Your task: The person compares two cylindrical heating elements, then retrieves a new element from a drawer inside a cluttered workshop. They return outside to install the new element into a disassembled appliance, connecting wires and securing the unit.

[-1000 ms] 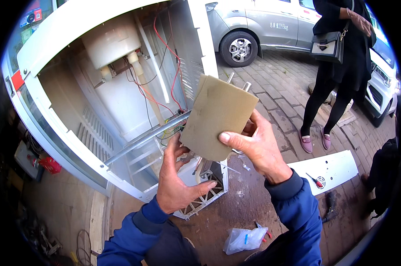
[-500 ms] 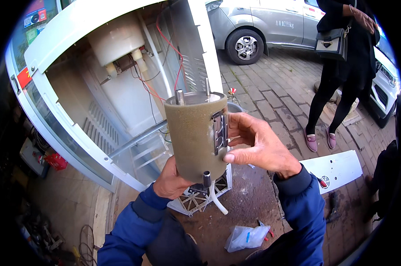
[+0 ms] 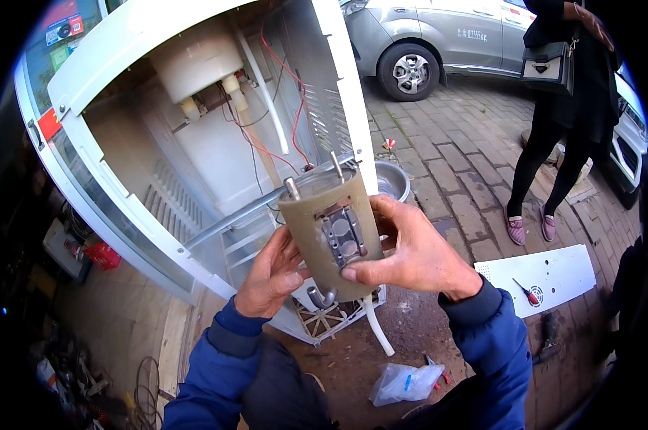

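An olive-tan cylinder (image 3: 309, 229) with metal pipe stubs at top and bottom is tilted in front of me, a dark metal fitting (image 3: 342, 231) on its side facing up at me. My left hand (image 3: 265, 272) grips its left side, the fingertips hidden behind it. My right hand (image 3: 417, 251) grips the right side, thumb on the lower part near the fitting. A white hose (image 3: 376, 326) hangs below the cylinder. Behind it stands an open white cabinet (image 3: 77, 168) with a plastic tank (image 3: 195, 61), loose wires and a metal crossbar (image 3: 223, 218).
A metal basin (image 3: 397, 186) sits behind the cylinder. At right lie a white panel (image 3: 574, 272) with a screwdriver and a dark tool (image 3: 547, 337). A plastic bag (image 3: 402, 383) and red-handled pliers lie below. A person (image 3: 567, 129) stands on the paving near parked cars (image 3: 474, 29).
The cylinder has turned, bringing its side fitting round to face me, and it is lower and more tilted. My hands have moved with it; more of the basin shows.
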The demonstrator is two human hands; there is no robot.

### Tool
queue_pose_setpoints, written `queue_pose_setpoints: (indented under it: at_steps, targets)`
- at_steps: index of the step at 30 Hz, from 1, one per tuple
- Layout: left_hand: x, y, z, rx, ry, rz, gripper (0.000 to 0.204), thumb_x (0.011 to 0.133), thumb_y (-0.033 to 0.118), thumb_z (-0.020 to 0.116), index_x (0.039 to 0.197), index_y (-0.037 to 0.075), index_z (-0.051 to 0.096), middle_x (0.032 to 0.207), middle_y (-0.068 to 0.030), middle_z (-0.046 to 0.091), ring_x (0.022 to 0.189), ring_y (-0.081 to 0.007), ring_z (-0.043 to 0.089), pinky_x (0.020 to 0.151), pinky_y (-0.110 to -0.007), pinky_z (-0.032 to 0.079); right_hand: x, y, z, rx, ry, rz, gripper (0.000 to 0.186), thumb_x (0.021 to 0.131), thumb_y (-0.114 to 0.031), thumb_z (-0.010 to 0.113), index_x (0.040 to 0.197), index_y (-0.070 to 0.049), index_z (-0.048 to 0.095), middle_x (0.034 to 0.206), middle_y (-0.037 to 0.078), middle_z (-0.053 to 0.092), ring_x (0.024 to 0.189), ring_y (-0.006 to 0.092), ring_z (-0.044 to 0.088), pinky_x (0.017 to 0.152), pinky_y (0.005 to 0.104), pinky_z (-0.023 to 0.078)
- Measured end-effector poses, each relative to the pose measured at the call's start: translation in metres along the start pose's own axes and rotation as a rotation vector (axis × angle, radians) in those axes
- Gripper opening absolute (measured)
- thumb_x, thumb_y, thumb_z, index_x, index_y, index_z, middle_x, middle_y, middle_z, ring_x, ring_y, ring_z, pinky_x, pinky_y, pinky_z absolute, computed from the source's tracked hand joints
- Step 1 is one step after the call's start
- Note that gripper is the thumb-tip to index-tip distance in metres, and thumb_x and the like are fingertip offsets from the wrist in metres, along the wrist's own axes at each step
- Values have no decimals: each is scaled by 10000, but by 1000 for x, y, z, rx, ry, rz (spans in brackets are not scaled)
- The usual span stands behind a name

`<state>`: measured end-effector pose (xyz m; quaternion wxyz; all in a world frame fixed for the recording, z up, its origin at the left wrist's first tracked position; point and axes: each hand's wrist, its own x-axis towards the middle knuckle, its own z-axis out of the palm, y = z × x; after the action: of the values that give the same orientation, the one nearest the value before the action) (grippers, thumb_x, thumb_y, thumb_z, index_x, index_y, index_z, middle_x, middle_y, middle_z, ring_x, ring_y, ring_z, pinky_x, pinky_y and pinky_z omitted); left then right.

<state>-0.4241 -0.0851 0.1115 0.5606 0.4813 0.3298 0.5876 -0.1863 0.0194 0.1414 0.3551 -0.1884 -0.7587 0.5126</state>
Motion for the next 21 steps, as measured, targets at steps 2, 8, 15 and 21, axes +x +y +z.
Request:
queue_pose_setpoints:
  at_steps: [2,8,15,21]
  targets:
    - [-9,-1,3,174,-49,-59,971,824,285,856,1562,-14,300,1474,-138,511,1388,-278,494,1192,-429,368,-6,-8,0,-85,-105,99,884,681,-335,871,1350,133,533,1094,256,711,1011,286,716,896,371,555]
    - [-13,-13,14,83,104,-234,817,896,478,771,1466,-6,442,1328,-100,619,1238,-199,620,1009,-340,534,-4,11,14,-154,-141,232,760,769,-436,827,1232,136,637,1005,246,734,937,285,733,824,370,560]
    - [-28,-9,-8,191,151,-291,812,947,449,699,1518,-24,369,1432,-146,539,1300,-238,563,1072,-388,483,4,25,34,79,-209,281,722,869,-421,812,1293,126,606,963,119,700,852,136,631,730,280,511]
    - [-50,2,0,102,350,-111,768,901,388,744,1477,-4,422,1371,-137,581,1256,-240,583,1060,-383,483,23,24,60,93,-263,133,630,924,-479,730,1060,134,689,774,193,692,741,211,666,626,360,514]
